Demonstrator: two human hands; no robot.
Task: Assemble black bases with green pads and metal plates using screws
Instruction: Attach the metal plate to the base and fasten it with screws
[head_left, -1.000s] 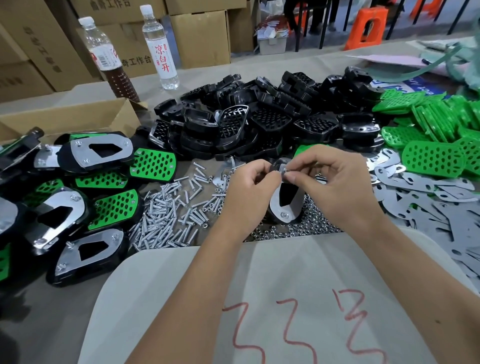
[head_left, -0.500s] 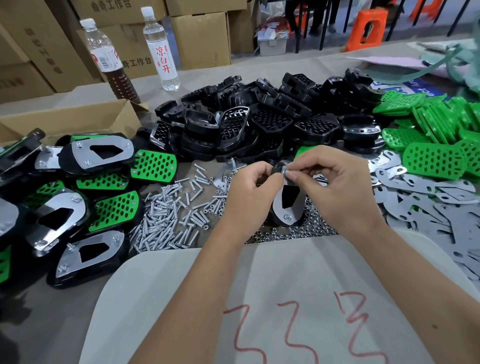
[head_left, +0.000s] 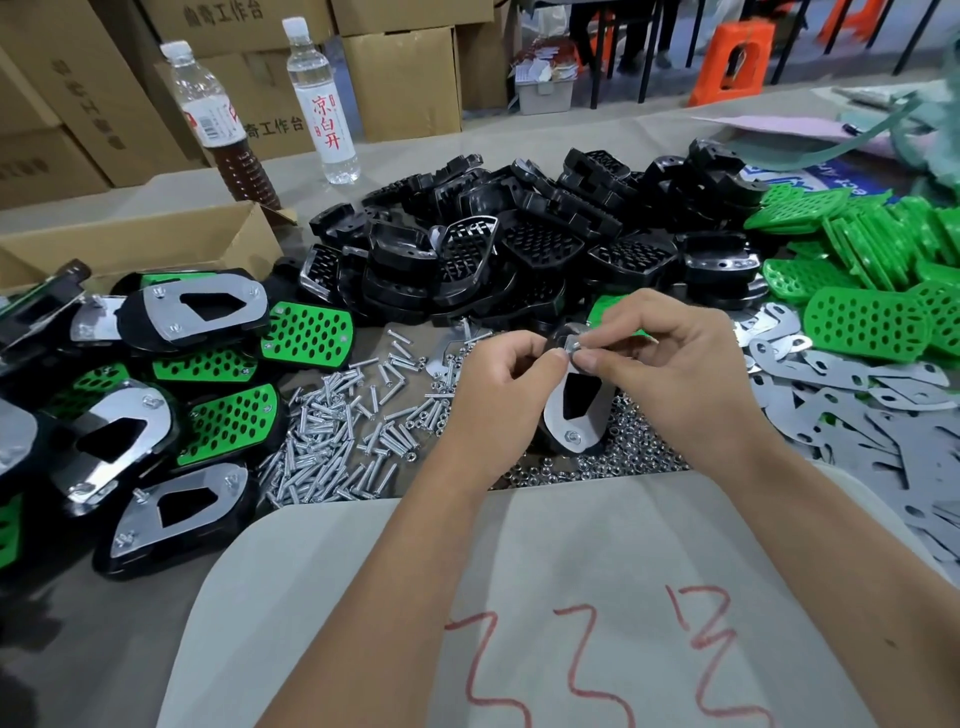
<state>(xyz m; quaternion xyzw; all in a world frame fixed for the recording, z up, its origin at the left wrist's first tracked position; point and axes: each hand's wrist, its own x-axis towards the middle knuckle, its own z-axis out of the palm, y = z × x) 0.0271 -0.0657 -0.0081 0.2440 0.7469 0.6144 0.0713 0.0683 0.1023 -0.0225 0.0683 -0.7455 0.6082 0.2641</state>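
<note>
Behind black bases (head_left: 519, 249): two bottles (head_left: 322, 104) (upright)

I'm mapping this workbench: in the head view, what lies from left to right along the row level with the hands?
Finished assemblies → loose screws → left hand → metal plate on the held base → right hand → loose metal plates.

Shiny metal plate (head_left: 575, 410), bright steel screws (head_left: 337, 441) — matt green plastic pads (head_left: 862, 325), glossy black bases (head_left: 540, 244)
</note>
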